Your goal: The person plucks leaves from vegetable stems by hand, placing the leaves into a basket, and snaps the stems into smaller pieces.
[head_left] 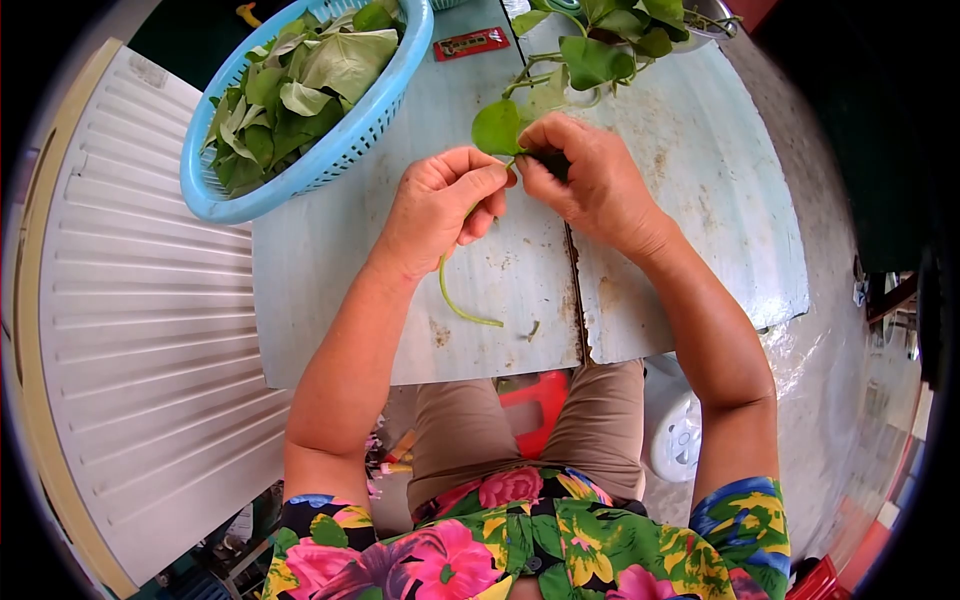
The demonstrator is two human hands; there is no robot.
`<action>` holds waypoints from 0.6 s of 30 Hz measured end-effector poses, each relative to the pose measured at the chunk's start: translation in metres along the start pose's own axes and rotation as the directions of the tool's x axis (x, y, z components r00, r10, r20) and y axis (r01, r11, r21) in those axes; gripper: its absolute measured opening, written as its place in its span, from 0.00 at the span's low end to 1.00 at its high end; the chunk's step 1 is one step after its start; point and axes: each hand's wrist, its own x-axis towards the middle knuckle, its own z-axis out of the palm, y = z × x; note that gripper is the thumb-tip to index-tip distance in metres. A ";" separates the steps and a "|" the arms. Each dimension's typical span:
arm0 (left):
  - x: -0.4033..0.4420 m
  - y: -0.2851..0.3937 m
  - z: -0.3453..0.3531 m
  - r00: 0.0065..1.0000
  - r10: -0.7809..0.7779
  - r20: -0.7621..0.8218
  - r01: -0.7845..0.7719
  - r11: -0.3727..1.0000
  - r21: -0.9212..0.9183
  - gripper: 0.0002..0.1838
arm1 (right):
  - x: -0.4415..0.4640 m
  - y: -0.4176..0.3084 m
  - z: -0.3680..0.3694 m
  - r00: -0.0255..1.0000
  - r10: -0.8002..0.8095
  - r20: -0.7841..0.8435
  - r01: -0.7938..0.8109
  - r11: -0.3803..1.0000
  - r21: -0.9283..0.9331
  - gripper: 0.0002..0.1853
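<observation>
My left hand (440, 205) is closed round a thin green stem (458, 308), whose lower end hangs out below the fingers and curves to the right. Close beside it, my right hand (600, 185) pinches the same stem near a green leaf (496, 128). The fingertips of both hands almost meet over the table. Past the right hand lies a bunch of leafy vines (598, 62), its stems reaching down toward the fingers. A blue plastic basket (300, 190) at the upper left is heaped with loose green leaves (290, 105).
A worn pale tabletop (340, 300) with a dark seam lies under my hands. On it are a red packet (471, 43) and a small stem scrap (534, 330). A metal bowl (712, 18) sits at the far right. Left of the table stands a ribbed white panel (150, 290).
</observation>
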 end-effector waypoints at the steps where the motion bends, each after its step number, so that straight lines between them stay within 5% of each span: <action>1: 0.001 -0.001 0.000 1.000 -0.006 -0.009 0.006 1.000 0.006 0.06 | 0.000 0.000 0.000 0.999 -0.036 -0.008 0.035 0.998 -0.048 0.07; 11: 0.005 -0.007 0.002 1.000 -0.005 -0.031 0.006 1.000 0.023 0.05 | 0.000 0.006 -0.003 0.996 -0.091 0.014 0.092 0.990 -0.107 0.06; 18: 0.002 -0.005 0.004 0.999 0.012 -0.038 -0.010 0.999 0.045 0.05 | -0.001 0.004 -0.003 0.992 0.097 0.083 -0.106 0.989 0.105 0.04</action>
